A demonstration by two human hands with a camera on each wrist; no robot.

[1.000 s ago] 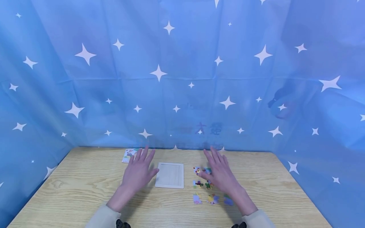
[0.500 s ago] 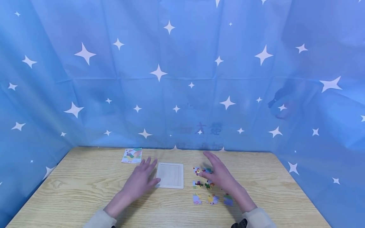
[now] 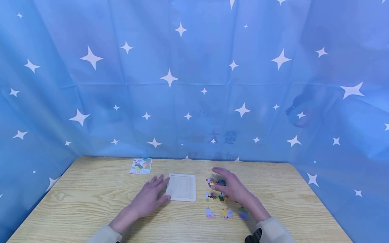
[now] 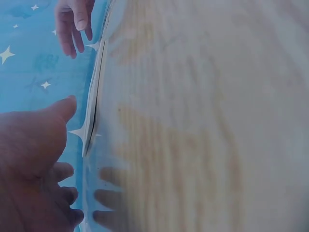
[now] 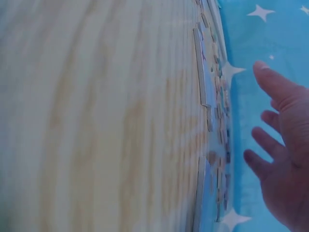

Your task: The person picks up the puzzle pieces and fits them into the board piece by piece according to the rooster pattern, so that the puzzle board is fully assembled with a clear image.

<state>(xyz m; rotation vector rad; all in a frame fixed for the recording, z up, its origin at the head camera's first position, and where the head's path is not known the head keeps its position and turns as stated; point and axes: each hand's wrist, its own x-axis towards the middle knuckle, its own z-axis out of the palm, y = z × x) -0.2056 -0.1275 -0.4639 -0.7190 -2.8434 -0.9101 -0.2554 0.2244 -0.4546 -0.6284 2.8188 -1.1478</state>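
My left hand [image 3: 149, 197] hovers at the left side of a shallow white puzzle tray [image 3: 181, 199], thumb by its near corner. In the left wrist view a small gap parts the fingertips of that hand [image 4: 34, 159] from the tabletop, and they hold nothing. Above several loose puzzle pieces [image 3: 226, 212], laid out in rows right of the tray, hangs my right hand [image 3: 235, 189], thumb and fingers spread apart. The right wrist view shows this hand [image 5: 289, 135] with nothing in it, beside pieces [image 5: 204, 72] seen edge-on. It partly hides the farther pieces in the head view.
A small picture card [image 3: 140, 166] lies at the back left of the wooden table [image 3: 91, 195]. Behind and at both sides hangs a blue curtain [image 3: 194, 101] with white stars, meeting the table's back edge.
My left hand has drawn back towards me, uncovering the picture card, and its fingers have bent a little. The right hand's fingers have come down and bent over the puzzle pieces.
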